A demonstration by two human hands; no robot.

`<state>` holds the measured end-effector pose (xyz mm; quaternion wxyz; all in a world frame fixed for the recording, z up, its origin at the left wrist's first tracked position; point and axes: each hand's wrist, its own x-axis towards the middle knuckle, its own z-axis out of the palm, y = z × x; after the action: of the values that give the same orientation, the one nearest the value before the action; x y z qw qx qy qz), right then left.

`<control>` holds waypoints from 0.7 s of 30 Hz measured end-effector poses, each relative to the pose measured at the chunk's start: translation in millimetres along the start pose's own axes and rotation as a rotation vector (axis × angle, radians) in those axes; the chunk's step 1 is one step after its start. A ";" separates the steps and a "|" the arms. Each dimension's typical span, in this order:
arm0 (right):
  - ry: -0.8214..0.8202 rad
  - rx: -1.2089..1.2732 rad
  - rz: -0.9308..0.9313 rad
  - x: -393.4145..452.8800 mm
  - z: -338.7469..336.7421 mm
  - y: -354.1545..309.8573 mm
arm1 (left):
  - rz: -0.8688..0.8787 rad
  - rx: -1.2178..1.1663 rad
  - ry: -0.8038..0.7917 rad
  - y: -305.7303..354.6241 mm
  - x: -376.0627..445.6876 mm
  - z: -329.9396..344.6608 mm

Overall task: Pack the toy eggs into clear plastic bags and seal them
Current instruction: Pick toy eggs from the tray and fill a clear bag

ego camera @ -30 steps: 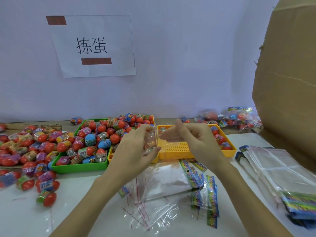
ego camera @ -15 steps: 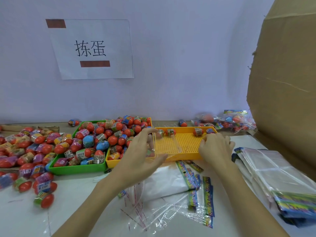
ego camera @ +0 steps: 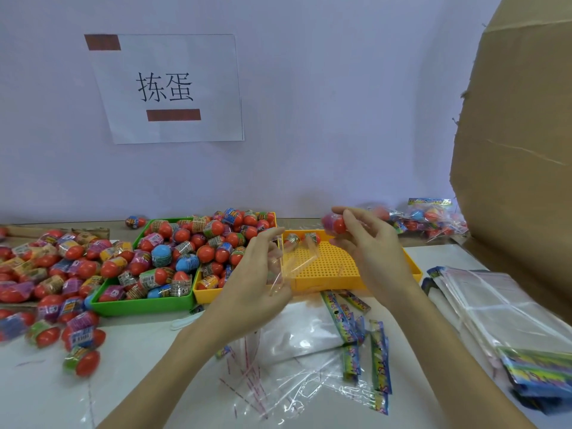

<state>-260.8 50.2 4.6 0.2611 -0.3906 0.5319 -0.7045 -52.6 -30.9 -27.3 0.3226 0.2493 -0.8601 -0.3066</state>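
My left hand holds a clear plastic bag upright above the front left corner of the yellow tray. My right hand is raised over the tray and pinches a red toy egg in its fingertips, to the right of the bag's top. Two wrapped eggs lie at the back of the yellow tray. A green tray heaped with red and blue eggs stands to the left.
Loose eggs cover the table's left side. Empty clear bags and colourful header cards lie in front of me. A stack of bags sits at the right. Packed bags lie by the wall beside a tall cardboard box.
My right hand went down to the yellow tray's right side, then rose with a red egg toward the bag. My left hand kept holding the clear bag.
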 end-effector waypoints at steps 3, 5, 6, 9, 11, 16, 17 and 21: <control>-0.188 0.163 -0.001 -8.3 9.8 -7.3 | 0.006 -0.014 0.064 -0.9 1.4 1.1; -0.256 0.071 -0.054 -12.5 13.5 -7.9 | 0.026 0.013 0.068 0.7 0.0 0.2; -0.258 0.005 -0.084 -14.2 15.2 -8.2 | 0.045 0.044 0.065 2.1 -1.0 -0.5; -0.176 -0.159 -0.215 -18.5 19.6 -9.3 | 0.163 0.250 0.054 5.9 -3.5 -1.9; -0.092 -0.185 -0.285 -19.1 20.0 -10.3 | 0.238 0.381 0.039 7.4 -3.4 -2.6; -0.088 -0.280 -0.281 -17.1 14.0 -9.2 | 0.263 0.389 0.014 7.1 -2.8 -2.8; -0.104 -0.324 -0.284 -16.8 13.7 -7.8 | 0.270 0.387 0.019 6.7 -2.5 -2.6; -0.100 -0.393 -0.363 -16.6 16.0 -5.1 | 0.253 0.381 0.015 3.1 -1.1 -4.0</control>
<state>-238.0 56.1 7.0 0.0756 -0.5569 0.5663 -0.6029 -49.8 -29.6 -23.3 0.3118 0.1981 -0.9245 -0.0940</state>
